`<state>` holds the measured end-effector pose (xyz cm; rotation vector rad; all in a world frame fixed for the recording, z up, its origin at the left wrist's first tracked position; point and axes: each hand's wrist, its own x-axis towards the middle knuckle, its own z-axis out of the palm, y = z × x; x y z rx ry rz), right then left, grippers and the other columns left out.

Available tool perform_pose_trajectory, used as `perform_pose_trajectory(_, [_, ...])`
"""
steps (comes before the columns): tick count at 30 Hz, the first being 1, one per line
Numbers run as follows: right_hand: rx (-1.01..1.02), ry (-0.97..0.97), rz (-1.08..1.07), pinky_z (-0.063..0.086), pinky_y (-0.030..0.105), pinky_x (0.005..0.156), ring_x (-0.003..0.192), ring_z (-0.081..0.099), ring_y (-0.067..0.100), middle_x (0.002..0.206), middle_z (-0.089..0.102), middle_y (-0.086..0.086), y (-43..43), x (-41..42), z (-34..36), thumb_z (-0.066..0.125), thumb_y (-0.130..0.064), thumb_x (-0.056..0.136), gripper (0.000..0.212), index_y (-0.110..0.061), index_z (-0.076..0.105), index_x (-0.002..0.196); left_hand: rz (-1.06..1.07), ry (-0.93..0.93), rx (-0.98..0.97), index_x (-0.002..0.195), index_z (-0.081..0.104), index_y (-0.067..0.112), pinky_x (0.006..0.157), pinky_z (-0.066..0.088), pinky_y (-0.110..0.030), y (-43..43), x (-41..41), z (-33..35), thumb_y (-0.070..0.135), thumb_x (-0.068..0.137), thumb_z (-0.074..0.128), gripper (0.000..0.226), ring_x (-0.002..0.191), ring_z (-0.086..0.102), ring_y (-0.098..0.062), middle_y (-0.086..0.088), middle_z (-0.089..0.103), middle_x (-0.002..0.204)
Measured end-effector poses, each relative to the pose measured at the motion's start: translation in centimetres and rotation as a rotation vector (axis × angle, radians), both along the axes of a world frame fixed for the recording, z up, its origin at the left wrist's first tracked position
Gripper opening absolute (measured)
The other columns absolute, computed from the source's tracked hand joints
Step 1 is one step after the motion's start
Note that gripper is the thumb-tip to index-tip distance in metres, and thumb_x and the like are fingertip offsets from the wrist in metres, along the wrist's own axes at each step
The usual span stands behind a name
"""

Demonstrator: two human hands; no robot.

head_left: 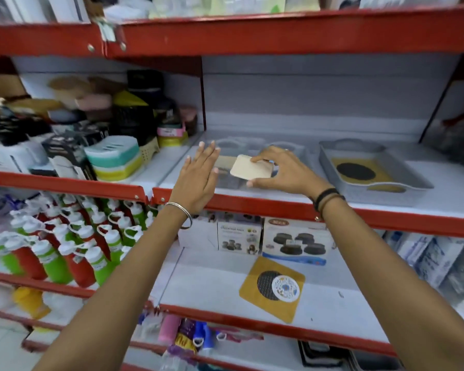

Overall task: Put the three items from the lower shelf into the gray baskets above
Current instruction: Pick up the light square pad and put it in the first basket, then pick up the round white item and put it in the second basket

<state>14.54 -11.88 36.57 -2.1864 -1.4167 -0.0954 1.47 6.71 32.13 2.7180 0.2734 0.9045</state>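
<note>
**Right hand holding a cream pad over the gray baskets**

Right hand (281,171) is reaching over the upper shelf (386,207), pinching a pale cream square pad (251,167) by its right edge, with the thumb underneath and the fingers curled over the top. The pad is tilting slightly and hovering above a gray basket (227,180) at the front of the shelf; that basket is blurred and partly hidden behind both hands, so its contents cannot be made out. Left hand (200,178) is raised just beside the pad's left edge, fingers spread and straight, palm facing the shelf, gripping nothing; whether it is touching the basket cannot be told.

To the right, well apart from both hands, a second gray basket (332,167) is sitting on the same shelf with a yellow mat with a dark round centre (359,171) lying flat inside it.

On the lower shelf (212,290), below and between the forearms, another yellow square mat (252,295) is lying flat, carrying a dark round patch and a white patterned disc (285,287) on top. Boxed goods (295,241) are standing behind it. Red and green squeeze bottles (65,253) are crowding the shelf to the left.
</note>
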Motion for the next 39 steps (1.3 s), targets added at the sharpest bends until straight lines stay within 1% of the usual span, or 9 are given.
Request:
perform_pose_trajectory(4, [-0.064,-0.030,-0.009,0.042,0.031,0.092,0.112,0.051,0.022,0.123,0.056,0.005,5.8,2.9,1.4,0.074,-0.052,0.069,0.066,-0.019,0.058,0.123,-0.002,0.072,-0.012,0.142,0.036,0.010,0.118,0.020,-0.047,4.1,3.0,1.2,0.023,0.090,0.026,0.054,0.146,0.017,-0.022,-0.007,0.028,0.155])
perform_pose_trajectory(12, [-0.183,0.045,-0.006,0.039,0.029,0.093,0.116,0.051,0.022,0.129,0.054,0.004,13.3,5.8,-0.9,0.069,-0.035,0.076,0.050,-0.018,0.058,0.121,-0.038,0.219,-0.101,0.121,0.058,0.011,0.105,0.036,-0.032,7.7,6.3,1.5,0.025,0.087,0.030,0.046,0.124,0.049,-0.027,-0.010,0.057,0.133])
perform_pose_trajectory(18, [-0.276,0.035,-0.075,0.044,0.032,0.094,0.111,0.056,0.023,0.127,0.060,0.001,14.0,7.3,-2.0,0.068,-0.037,0.078,0.041,-0.021,0.062,0.115,-0.052,0.364,-0.061,0.114,0.064,0.014,0.104,0.037,-0.032,8.7,7.6,1.2,0.026,0.089,0.028,0.046,0.122,0.050,-0.027,-0.009,0.057,0.134])
perform_pose_trajectory(22, [-0.304,-0.002,-0.087,0.045,0.037,0.100,0.114,0.057,0.023,0.126,0.063,0.000,14.0,7.3,-1.7,0.065,-0.046,0.077,0.042,-0.024,0.064,0.113,-0.020,0.452,-0.034,0.113,0.066,0.021,0.103,0.039,-0.038,9.1,7.9,1.7,0.037,0.077,0.023,0.059,0.120,0.051,-0.029,-0.008,0.055,0.135])
perform_pose_trajectory(24, [-0.218,-0.007,-0.095,0.047,0.040,0.099,0.114,0.058,0.024,0.125,0.064,0.001,13.3,6.7,-1.2,0.064,-0.045,0.079,0.040,-0.025,0.064,0.113,-0.030,0.366,0.000,0.110,0.067,0.016,0.098,0.042,-0.039,8.4,7.7,1.8,0.036,0.077,0.024,0.058,0.115,0.054,-0.030,-0.010,0.061,0.127])
perform_pose_trajectory(27, [0.039,-0.021,-0.074,0.047,0.035,0.095,0.106,0.056,0.013,0.123,0.062,0.001,10.6,4.5,-0.2,0.062,-0.035,0.085,0.038,-0.020,0.060,0.119,-0.093,0.052,0.003,0.107,0.064,0.011,0.094,0.046,-0.041,5.9,6.5,1.8,0.035,0.080,0.026,0.052,0.109,0.058,-0.028,-0.009,0.067,0.116])
perform_pose_trajectory(32, [0.394,-0.054,0.003,0.047,0.021,0.086,0.092,0.059,0.009,0.101,0.066,-0.001,2.5,-1.6,-3.1,0.062,-0.024,0.088,0.022,-0.012,0.064,0.106,-0.275,-0.420,-0.070,0.115,0.058,0.005,0.104,0.036,-0.028,-0.4,3.1,-1.7,0.014,0.091,0.039,0.031,0.123,0.048,-0.020,-0.009,0.057,0.129])
perform_pose_trajectory(35, [0.401,0.016,-0.028,0.048,0.018,0.080,0.085,0.061,0.006,0.094,0.067,0.003,-2.0,-3.7,-7.8,0.062,-0.019,0.088,0.017,-0.009,0.066,0.101,-0.340,-0.433,-0.003,0.112,0.056,0.006,0.102,0.036,-0.031,-3.4,1.4,-6.5,0.008,0.089,0.042,0.027,0.122,0.049,-0.023,-0.017,0.059,0.125])
perform_pose_trajectory(39, [0.239,0.195,-0.121,0.054,0.031,0.079,0.088,0.063,0.008,0.102,0.067,0.004,-5.7,-3.4,-14.5,0.060,-0.018,0.090,0.020,-0.012,0.065,0.107,-0.398,-0.227,-0.004,0.111,0.057,0.007,0.098,0.038,-0.034,-6.5,0.3,-12.9,0.009,0.088,0.043,0.027,0.121,0.049,-0.023,-0.016,0.060,0.126])
